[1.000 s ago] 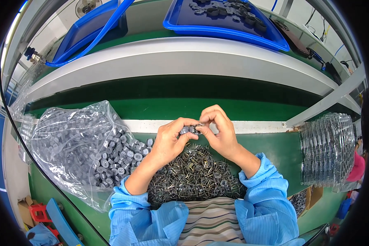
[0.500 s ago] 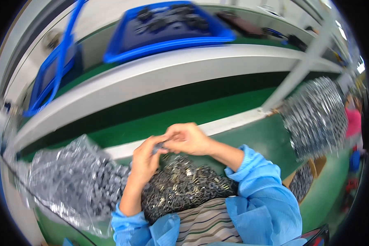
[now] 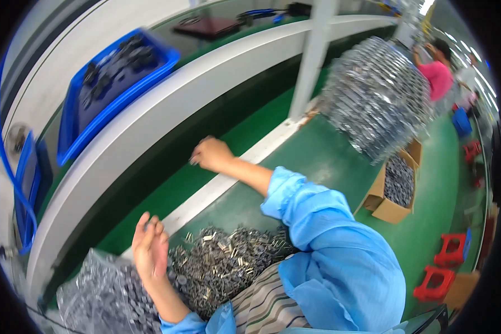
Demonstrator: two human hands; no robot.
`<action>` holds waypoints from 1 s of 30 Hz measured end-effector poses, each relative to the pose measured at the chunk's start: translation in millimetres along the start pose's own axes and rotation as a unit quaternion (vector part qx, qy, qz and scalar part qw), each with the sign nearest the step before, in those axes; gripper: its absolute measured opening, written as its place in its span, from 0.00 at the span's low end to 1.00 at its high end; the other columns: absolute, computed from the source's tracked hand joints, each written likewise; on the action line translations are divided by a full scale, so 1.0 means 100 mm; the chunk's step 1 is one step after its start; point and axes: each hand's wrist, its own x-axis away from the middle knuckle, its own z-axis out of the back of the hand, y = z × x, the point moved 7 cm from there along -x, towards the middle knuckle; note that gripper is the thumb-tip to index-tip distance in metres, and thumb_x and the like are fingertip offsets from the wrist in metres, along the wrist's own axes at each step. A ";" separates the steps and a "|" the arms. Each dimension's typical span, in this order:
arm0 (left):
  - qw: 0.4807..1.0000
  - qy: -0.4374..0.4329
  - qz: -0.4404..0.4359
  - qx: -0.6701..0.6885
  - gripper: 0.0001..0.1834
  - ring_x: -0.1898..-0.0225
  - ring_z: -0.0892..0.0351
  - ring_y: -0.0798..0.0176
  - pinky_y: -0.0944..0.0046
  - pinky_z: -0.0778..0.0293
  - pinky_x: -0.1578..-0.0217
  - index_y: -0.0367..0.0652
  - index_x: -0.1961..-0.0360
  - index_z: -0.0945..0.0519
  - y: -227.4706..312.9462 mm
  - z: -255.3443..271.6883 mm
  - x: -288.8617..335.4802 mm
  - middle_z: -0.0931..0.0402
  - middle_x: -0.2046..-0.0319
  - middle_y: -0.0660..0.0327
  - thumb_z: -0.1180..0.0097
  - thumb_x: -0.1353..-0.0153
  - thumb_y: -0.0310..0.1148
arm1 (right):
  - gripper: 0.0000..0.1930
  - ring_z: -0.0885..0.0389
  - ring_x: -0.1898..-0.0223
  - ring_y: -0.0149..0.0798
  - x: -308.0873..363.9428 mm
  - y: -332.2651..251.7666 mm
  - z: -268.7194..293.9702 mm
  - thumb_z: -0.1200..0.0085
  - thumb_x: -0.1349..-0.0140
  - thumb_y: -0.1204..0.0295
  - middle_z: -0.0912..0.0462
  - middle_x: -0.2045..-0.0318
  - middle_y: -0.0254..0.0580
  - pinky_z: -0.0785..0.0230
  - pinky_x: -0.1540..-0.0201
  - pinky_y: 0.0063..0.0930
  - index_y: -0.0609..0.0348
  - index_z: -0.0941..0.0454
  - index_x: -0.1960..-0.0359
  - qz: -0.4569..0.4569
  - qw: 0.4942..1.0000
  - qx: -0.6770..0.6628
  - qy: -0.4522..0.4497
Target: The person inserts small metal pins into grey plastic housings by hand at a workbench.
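Left hand (image 3: 152,251) loosely open, seemingly empty; right hand (image 3: 213,155) fingers curled, hold unclear; metal parts (image 3: 224,261) heaped close, likely for reach.

From the wearer's head, close above the bench (image 3: 309,150), one wide fisheye view looks down and across it, tilted.

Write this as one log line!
left hand: open, beside parts pile | right hand: small grey piece at fingertips, over green surface
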 end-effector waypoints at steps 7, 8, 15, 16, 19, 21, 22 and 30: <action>0.996 -0.026 -0.060 -0.065 0.24 0.54 0.30 0.62 0.68 0.29 0.53 0.29 0.39 0.31 0.10 -0.02 -0.07 0.30 0.52 0.58 0.41 0.31 0.29 | 0.07 0.20 0.60 0.48 0.09 -0.49 0.38 0.35 0.47 0.69 0.18 0.67 0.44 0.26 0.59 0.43 0.57 0.14 0.68 0.147 0.984 0.050 0.092; 0.993 -0.008 -0.076 -0.087 0.22 0.53 0.28 0.62 0.68 0.28 0.54 0.29 0.39 0.31 0.16 -0.02 -0.05 0.30 0.52 0.58 0.44 0.29 0.29 | 0.07 0.19 0.60 0.49 0.12 -0.69 0.28 0.36 0.46 0.70 0.18 0.66 0.45 0.25 0.59 0.43 0.58 0.14 0.68 0.146 0.988 -0.049 -0.024; 0.980 -0.005 -0.113 -0.163 0.19 0.59 0.22 0.68 0.72 0.26 0.65 0.36 0.38 0.27 0.35 -0.05 0.05 0.23 0.50 0.57 0.46 0.28 0.28 | 0.09 0.19 0.54 0.49 1.02 -1.63 -0.33 0.36 0.44 0.73 0.19 0.60 0.42 0.25 0.51 0.43 0.56 0.16 0.61 0.303 0.879 -0.171 -0.325; 0.978 -0.011 -0.116 -0.173 0.19 0.59 0.22 0.70 0.73 0.27 0.66 0.36 0.38 0.26 0.35 -0.06 0.06 0.23 0.50 0.57 0.45 0.28 0.27 | 0.09 0.19 0.54 0.49 1.07 -1.64 -0.37 0.36 0.44 0.73 0.19 0.60 0.42 0.25 0.51 0.43 0.56 0.16 0.61 0.306 0.878 -0.171 -0.326; 0.980 -0.028 -0.115 -0.160 0.20 0.57 0.22 0.69 0.73 0.27 0.64 0.36 0.38 0.26 0.35 -0.04 0.04 0.24 0.47 0.56 0.45 0.30 0.23 | 0.09 0.20 0.53 0.50 1.13 -1.68 -0.43 0.35 0.46 0.73 0.21 0.61 0.41 0.26 0.50 0.43 0.57 0.16 0.63 0.319 0.875 -0.196 -0.307; 0.986 -0.019 -0.091 -0.141 0.22 0.53 0.21 0.67 0.72 0.26 0.61 0.35 0.36 0.27 0.28 -0.08 0.00 0.25 0.45 0.54 0.44 0.31 0.23 | 0.07 0.20 0.55 0.49 1.08 -1.65 -0.40 0.35 0.47 0.74 0.21 0.63 0.42 0.26 0.50 0.42 0.58 0.17 0.66 0.313 0.873 -0.201 -0.314; 0.985 -0.023 -0.086 -0.150 0.23 0.50 0.22 0.65 0.71 0.25 0.57 0.34 0.36 0.28 0.30 -0.07 0.01 0.26 0.43 0.54 0.44 0.31 0.24 | 0.06 0.18 0.58 0.50 1.03 -1.62 -0.42 0.34 0.49 0.75 0.20 0.66 0.44 0.25 0.53 0.43 0.59 0.17 0.69 0.261 0.863 -0.260 -0.347; 0.961 0.027 -0.109 -0.254 0.25 0.63 0.27 0.71 0.74 0.31 0.65 0.35 0.35 0.29 0.27 0.19 0.03 0.25 0.43 0.52 0.42 0.32 0.24 | 0.07 0.14 0.67 0.60 1.01 -1.50 -0.59 0.45 0.48 0.72 0.16 0.73 0.58 0.22 0.62 0.53 0.61 0.18 0.71 0.243 0.929 -0.115 -0.254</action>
